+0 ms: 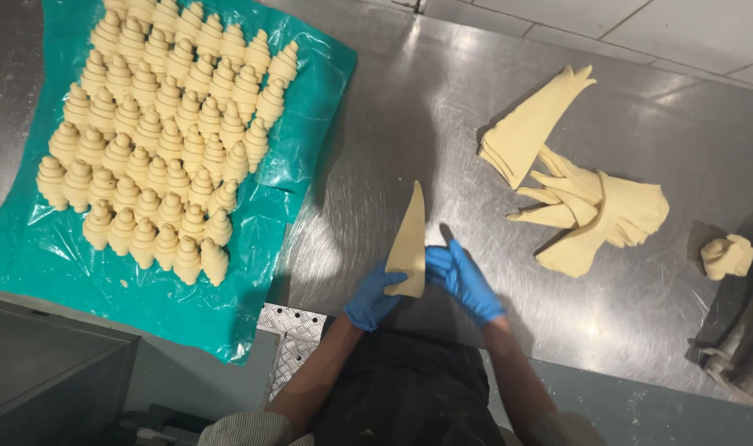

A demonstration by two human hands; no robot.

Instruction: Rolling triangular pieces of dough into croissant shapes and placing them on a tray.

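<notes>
Dough triangle [409,239] lies on steel table [393,107], tip pointing away from the person, wide base nearest the body. Both hands in blue gloves. Left hand [373,296] grasps the base at its left corner, fingers curled over the edge. Right hand [463,281] grips the base at its right corner, fingertips touching the dough. Hands close together, nearly meeting at the base.

Left of the hands: teal sheet [62,264] spread on the table, one corner hanging past the table edge. On it, shaped rolls [166,140] packed in slanted rows, touching one another.

Right of the hands, well apart: cut triangles [574,190] in a loose pile, some overlapping, one group fanned out. Further right, near the table edge: small scrap lump [727,254], separate from the pile.

Table surface between triangle and pile bare steel, reflective. Dark apron [409,388] visible below the hands. Tiled floor [682,33] beyond the far edge.
</notes>
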